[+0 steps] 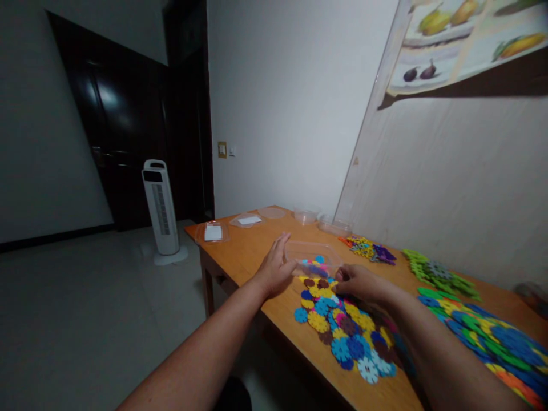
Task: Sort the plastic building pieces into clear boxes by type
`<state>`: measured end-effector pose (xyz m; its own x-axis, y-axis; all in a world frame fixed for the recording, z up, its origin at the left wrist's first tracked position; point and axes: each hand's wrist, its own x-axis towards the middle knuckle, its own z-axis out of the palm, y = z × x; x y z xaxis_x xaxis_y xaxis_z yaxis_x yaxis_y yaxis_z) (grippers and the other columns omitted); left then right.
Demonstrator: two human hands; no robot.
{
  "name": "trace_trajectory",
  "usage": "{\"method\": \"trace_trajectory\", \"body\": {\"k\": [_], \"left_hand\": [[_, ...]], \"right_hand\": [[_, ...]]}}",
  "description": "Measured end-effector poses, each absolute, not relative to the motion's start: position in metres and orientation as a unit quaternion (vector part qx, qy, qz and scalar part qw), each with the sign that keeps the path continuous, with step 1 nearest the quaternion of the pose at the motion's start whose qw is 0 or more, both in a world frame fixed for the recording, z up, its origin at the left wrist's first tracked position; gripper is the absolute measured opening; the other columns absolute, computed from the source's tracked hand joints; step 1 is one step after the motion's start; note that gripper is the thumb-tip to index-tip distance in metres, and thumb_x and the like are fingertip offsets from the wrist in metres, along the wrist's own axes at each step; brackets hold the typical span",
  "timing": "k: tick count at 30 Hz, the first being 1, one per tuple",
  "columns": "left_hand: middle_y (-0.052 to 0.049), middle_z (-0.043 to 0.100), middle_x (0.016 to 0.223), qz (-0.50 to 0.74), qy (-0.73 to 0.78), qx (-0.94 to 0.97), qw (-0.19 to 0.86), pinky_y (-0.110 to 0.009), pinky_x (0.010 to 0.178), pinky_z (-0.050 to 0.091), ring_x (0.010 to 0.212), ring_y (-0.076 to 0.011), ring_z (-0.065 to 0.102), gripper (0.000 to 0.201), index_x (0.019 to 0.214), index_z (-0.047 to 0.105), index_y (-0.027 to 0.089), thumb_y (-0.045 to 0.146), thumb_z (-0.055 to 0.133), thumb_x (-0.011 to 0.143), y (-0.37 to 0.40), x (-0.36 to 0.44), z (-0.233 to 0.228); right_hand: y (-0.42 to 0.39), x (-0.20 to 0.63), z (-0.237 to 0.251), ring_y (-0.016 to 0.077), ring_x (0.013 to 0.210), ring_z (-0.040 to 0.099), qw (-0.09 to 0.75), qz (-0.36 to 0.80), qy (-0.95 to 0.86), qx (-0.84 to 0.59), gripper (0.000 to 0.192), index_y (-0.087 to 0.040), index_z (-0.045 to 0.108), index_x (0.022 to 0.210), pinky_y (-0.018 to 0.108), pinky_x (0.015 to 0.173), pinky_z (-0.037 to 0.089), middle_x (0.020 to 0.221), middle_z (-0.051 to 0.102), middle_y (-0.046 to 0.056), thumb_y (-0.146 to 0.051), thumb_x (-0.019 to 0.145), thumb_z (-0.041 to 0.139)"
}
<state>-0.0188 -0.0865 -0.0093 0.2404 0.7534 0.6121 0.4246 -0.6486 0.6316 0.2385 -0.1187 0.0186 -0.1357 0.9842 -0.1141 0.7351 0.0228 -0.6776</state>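
My left hand (276, 268) rests flat on the wooden table (248, 257), its fingers together and touching the left side of a clear plastic tray (312, 252). A few coloured snowflake pieces lie inside the tray. My right hand (357, 281) is at the tray's near right corner with its fingers curled, pinching what seems to be a small piece; the piece itself is hard to make out. Just in front of both hands lies a pile of flat snowflake pieces (342, 331) in yellow, blue, brown and pink.
More clear containers (306, 216) and lids (213, 232) stand at the table's far end. Further piles of pieces lie along the wall: a mixed one (369, 249), a green one (436, 274) and a large one (492, 337). A white tower fan (160, 208) stands on the floor left of the table.
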Motion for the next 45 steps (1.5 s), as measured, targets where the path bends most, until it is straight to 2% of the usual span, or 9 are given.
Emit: {"method": "trace_trajectory", "body": {"k": [5, 10, 13, 16, 19, 24, 35, 38, 45], "left_hand": [[-0.014, 0.039, 0.147, 0.512, 0.379, 0.758, 0.14, -0.042, 0.115, 0.026, 0.138, -0.0237, 0.034, 0.058, 0.143, 0.036, 0.016, 0.022, 0.049, 0.087, -0.089, -0.02, -0.008], [-0.012, 0.053, 0.127, 0.552, 0.381, 0.739, 0.067, -0.041, 0.106, 0.036, 0.122, -0.0226, 0.048, 0.041, 0.13, 0.047, 0.017, 0.025, 0.048, 0.09, -0.097, -0.02, -0.002], [-0.011, 0.058, 0.119, 0.552, 0.369, 0.747, 0.032, -0.04, 0.102, 0.039, 0.114, -0.0225, 0.052, 0.034, 0.123, 0.052, 0.018, 0.026, 0.051, 0.09, -0.102, -0.019, 0.002], [-0.009, 0.061, 0.11, 0.553, 0.36, 0.751, 0.029, -0.039, 0.097, 0.041, 0.106, -0.0215, 0.055, 0.03, 0.118, 0.055, 0.018, 0.025, 0.052, 0.089, -0.107, -0.017, 0.006], [-0.008, 0.063, 0.103, 0.56, 0.348, 0.747, 0.083, -0.034, 0.09, 0.045, 0.097, -0.0187, 0.058, 0.028, 0.115, 0.058, 0.019, 0.025, 0.053, 0.088, -0.113, -0.01, 0.012], [-0.006, 0.066, 0.099, 0.548, 0.337, 0.72, 0.26, -0.027, 0.077, 0.049, 0.085, -0.0149, 0.061, 0.025, 0.107, 0.064, 0.016, 0.029, 0.054, 0.088, -0.125, 0.013, 0.028], [-0.003, 0.065, 0.077, 0.543, 0.346, 0.652, 0.4, -0.022, 0.062, 0.047, 0.067, -0.0125, 0.059, 0.015, 0.09, 0.065, 0.015, 0.022, 0.057, 0.08, -0.114, 0.039, 0.038], [-0.003, 0.066, 0.08, 0.544, 0.386, 0.655, 0.355, -0.025, 0.067, 0.049, 0.072, -0.0144, 0.061, 0.015, 0.089, 0.066, 0.016, 0.019, 0.056, 0.079, -0.101, 0.036, 0.037], [-0.008, 0.067, 0.111, 0.578, 0.432, 0.666, 0.19, -0.037, 0.098, 0.044, 0.108, -0.0216, 0.059, 0.03, 0.105, 0.067, 0.018, 0.017, 0.046, 0.084, -0.083, 0.013, 0.018]], "right_hand": [[-0.117, 0.251, 0.028, 0.0065, 0.048, 0.038, 0.225, 0.321, -0.677, -0.623, 0.014, -0.018, 0.05, 0.06, 0.019, 0.044, 0.026, 0.052, 0.046, -0.006, -0.022, 0.063, 0.064], [-0.119, 0.261, 0.047, 0.0068, 0.041, 0.034, 0.284, 0.341, -0.641, -0.626, 0.019, -0.02, 0.048, 0.064, 0.021, 0.039, 0.021, 0.049, 0.042, -0.006, -0.034, 0.072, 0.059], [-0.124, 0.256, 0.058, 0.0067, 0.042, 0.037, 0.361, 0.395, -0.619, -0.575, 0.022, -0.019, 0.049, 0.067, 0.021, 0.04, 0.026, 0.051, 0.047, -0.005, -0.036, 0.074, 0.061], [-0.132, 0.244, 0.067, 0.007, 0.044, 0.043, 0.371, 0.437, -0.625, -0.53, 0.023, -0.019, 0.051, 0.068, 0.02, 0.041, 0.029, 0.054, 0.051, -0.004, -0.036, 0.074, 0.065], [-0.137, 0.233, 0.073, 0.007, 0.046, 0.047, 0.381, 0.469, -0.616, -0.505, 0.022, -0.018, 0.054, 0.073, 0.019, 0.042, 0.032, 0.06, 0.057, -0.003, -0.035, 0.074, 0.068], [-0.139, 0.222, 0.073, 0.0076, 0.047, 0.051, 0.407, 0.513, -0.595, -0.465, 0.025, -0.018, 0.056, 0.077, 0.02, 0.044, 0.039, 0.064, 0.063, 0.0, -0.036, 0.073, 0.072], [-0.14, 0.211, 0.071, 0.0103, 0.06, 0.059, 0.436, 0.509, -0.588, -0.453, 0.025, -0.017, 0.054, 0.079, 0.022, 0.055, 0.047, 0.077, 0.066, 0.004, -0.036, 0.075, 0.07], [-0.136, 0.216, 0.068, 0.0096, 0.057, 0.057, 0.434, 0.462, -0.594, -0.495, 0.021, -0.018, 0.052, 0.078, 0.021, 0.052, 0.045, 0.074, 0.064, 0.003, -0.035, 0.077, 0.064], [-0.119, 0.242, 0.044, 0.0082, 0.043, 0.047, 0.333, 0.334, -0.624, -0.624, 0.009, -0.018, 0.051, 0.064, 0.019, 0.039, 0.027, 0.051, 0.052, -0.003, -0.019, 0.072, 0.054]]}}
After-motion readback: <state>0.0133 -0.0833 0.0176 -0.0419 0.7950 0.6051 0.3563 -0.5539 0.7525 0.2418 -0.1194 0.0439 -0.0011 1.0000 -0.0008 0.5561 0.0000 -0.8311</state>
